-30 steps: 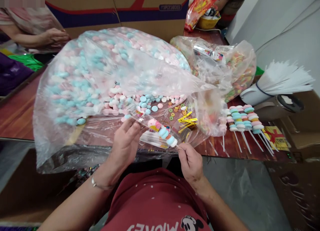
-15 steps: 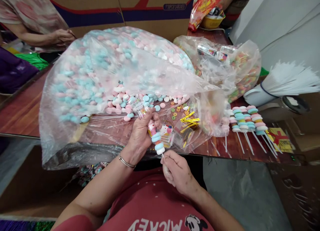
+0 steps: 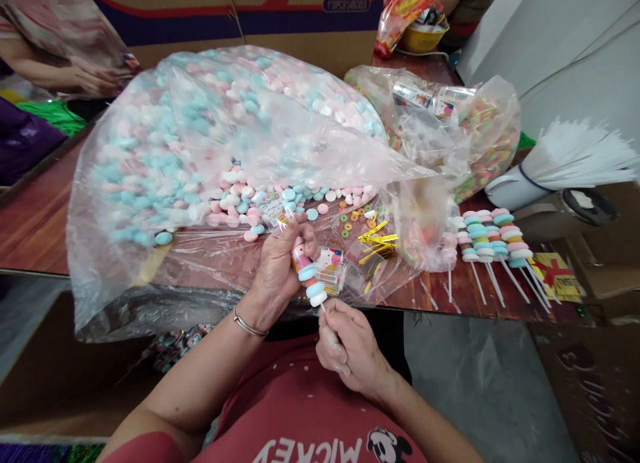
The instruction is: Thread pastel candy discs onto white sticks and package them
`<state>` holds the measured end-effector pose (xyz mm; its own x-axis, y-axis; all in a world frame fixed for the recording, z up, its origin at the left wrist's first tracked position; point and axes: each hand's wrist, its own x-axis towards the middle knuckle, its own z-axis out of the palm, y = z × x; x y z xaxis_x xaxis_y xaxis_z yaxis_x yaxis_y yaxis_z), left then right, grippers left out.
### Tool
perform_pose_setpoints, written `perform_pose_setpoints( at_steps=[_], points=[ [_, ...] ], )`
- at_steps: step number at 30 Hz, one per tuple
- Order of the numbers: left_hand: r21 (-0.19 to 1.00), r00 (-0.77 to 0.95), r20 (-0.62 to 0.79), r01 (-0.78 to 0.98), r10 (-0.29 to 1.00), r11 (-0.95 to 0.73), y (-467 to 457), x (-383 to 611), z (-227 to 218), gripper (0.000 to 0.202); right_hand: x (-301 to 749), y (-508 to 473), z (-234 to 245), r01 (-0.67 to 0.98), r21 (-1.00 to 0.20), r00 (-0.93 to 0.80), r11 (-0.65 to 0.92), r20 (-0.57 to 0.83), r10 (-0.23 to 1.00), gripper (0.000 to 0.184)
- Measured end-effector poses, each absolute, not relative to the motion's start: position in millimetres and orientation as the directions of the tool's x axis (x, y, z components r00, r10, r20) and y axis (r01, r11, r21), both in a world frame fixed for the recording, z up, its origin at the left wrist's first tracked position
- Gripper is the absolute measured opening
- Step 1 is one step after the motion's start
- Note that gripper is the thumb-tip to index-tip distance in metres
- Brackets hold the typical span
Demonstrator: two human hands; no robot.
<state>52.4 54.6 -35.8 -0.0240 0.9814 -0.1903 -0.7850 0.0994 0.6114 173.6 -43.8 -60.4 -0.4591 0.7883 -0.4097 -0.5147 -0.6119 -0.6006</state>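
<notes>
My left hand is closed around the upper part of a candy skewer, stacked pink, blue and white discs partly inside a small printed clear wrapper. My right hand pinches the skewer's white stick from below, at the table's front edge. Just beyond my hands lies a big clear bag of pink and blue candy discs, with loose discs spilled at its mouth. Gold twist ties lie on the plastic to the right of my hands.
Several finished candy skewers lie at the right on the wooden table. Behind them are a bag of coloured ring candies and a bundle of white sticks. Cardboard boxes stand at the back. Another person's hand works at far left.
My left hand closed around the skewer and wrapper. My right hand pulled the stick down and left, toward my body. The skewer turned from slanting to nearly upright.
</notes>
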Motion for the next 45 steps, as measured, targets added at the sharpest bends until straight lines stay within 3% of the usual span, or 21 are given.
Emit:
perform_pose_setpoints(
  at_steps=[3,6,7,9,12,14,18,20,22,25,27,30,35,40,43,45],
  points=[
    [0.645,-0.005,-0.186,-0.755,0.983,0.118,51,55,-36,0.035,173,-45,-64,-0.323,-0.799,-0.314,-0.507,-0.414,0.854,0.018],
    [0.67,0.021,-0.188,-0.729,0.982,0.144,44,63,-38,0.038,175,-43,-68,0.077,-0.968,-0.152,-0.238,-0.247,0.957,0.019],
    [0.671,0.032,-0.195,-0.725,0.98,0.157,41,67,-39,0.038,176,-41,-70,0.244,-0.964,-0.101,-0.103,-0.131,0.986,0.019],
    [0.665,0.053,-0.214,-0.723,0.975,0.185,30,76,-43,0.037,178,-35,-73,0.544,-0.828,-0.048,0.139,0.134,0.99,0.022],
    [0.67,0.074,-0.254,-0.706,0.964,0.23,13,85,-50,0.038,181,-27,-75,0.746,-0.595,-0.053,0.299,0.394,0.918,0.029],
    [0.7,0.098,-0.271,-0.663,0.958,0.266,7,84,-53,0.04,185,-24,-74,0.728,-0.602,-0.063,0.328,0.418,0.906,0.029],
    [0.724,-0.005,-0.238,-0.668,0.971,0.174,22,67,-48,0.048,195,-26,-68,0.46,-0.859,-0.121,0.226,0.191,0.974,0.027],
    [0.724,-0.083,-0.203,-0.683,0.976,0.092,36,58,-40,0.054,196,-27,-66,0.408,-0.89,-0.168,0.202,0.145,0.975,0.026],
    [0.746,-0.13,-0.185,-0.664,0.974,0.053,47,54,-32,0.051,194,-27,-67,0.485,-0.821,-0.191,0.302,0.237,0.953,0.024],
    [0.766,-0.176,-0.212,-0.641,0.961,0.051,56,55,-22,0.041,188,-28,-72,0.662,-0.611,-0.203,0.434,0.411,0.889,0.025],
    [0.758,-0.199,-0.243,-0.65,0.949,0.058,56,57,-20,0.04,186,-30,-76,0.741,-0.516,-0.2,0.43,0.441,0.875,0.027],
    [0.742,-0.212,-0.264,-0.668,0.941,0.058,54,59,-23,0.038,185,-31,-79,0.785,-0.488,-0.183,0.382,0.406,0.895,0.03],
    [0.703,-0.202,-0.278,-0.709,0.939,0.056,47,66,-32,0.037,182,-28,-79,0.704,-0.654,-0.113,0.278,0.283,0.952,0.028],
    [0.663,-0.086,-0.296,-0.736,0.951,0.14,33,85,-38,0.038,172,-18,-77,0.302,-0.953,-0.026,-0.002,-0.01,1.0,0.023],
    [0.655,-0.043,-0.312,-0.733,0.949,0.182,31,88,-39,0.037,173,-17,-73,0.092,-0.984,-0.074,-0.15,-0.157,0.985,0.024],
    [0.68,-0.08,-0.288,-0.719,0.954,0.145,34,84,-37,0.037,179,-21,-69,0.146,-0.983,-0.136,-0.115,-0.135,0.981,0.021]
  ],
)
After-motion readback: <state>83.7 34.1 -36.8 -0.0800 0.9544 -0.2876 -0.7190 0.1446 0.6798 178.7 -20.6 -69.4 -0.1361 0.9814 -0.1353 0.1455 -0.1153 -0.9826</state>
